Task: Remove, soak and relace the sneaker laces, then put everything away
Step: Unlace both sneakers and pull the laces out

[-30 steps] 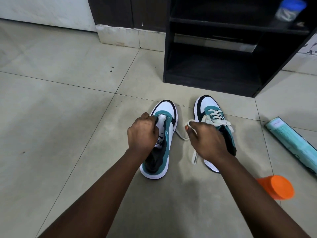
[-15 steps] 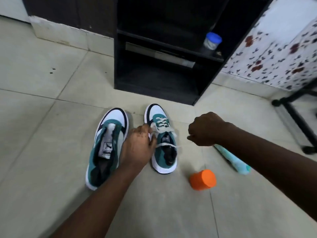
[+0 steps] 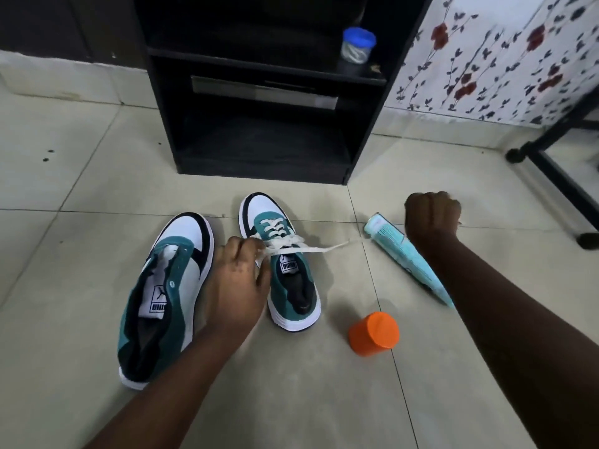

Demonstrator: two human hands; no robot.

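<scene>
Head view, lace removal in progress. Right sneaker (image 3: 285, 270) at centre frame, toe toward the top, still laced through its forward eyelets; left hand (image 3: 238, 280) rests against its inner side at lower centre, fingertips pinching the lace (image 3: 311, 249) where it leaves the upper eyelets, apparently to steady the shoe so it does not slide with the pull; right hand (image 3: 432, 218) at right of centre, clenched into a fist, its grip seemingly closed on the free end of the lace, which runs taut from the shoe toward it; the end itself is hidden inside the fist, so the hold is inferred from that tension. The outward draw, level with the eyelets, would ease the lace out crosswise instead of lifting the shoe. Left sneaker (image 3: 168, 296) at lower left of centre, just beside the other shoe, its eyelets bare and tongue loose; its lace appears already out, and where that lace lies cannot be told. On the tiled floor (image 3: 81, 189): an orange-capped container (image 3: 373, 333) below the right sneaker, within reach, and a pale teal tube (image 3: 405, 254) lying partly under the right forearm; their contents cannot be read. A black shelf unit (image 3: 259, 108) at upper centre holds a blue-lidded jar (image 3: 356, 48); likely the storage place for putting things away.
</scene>
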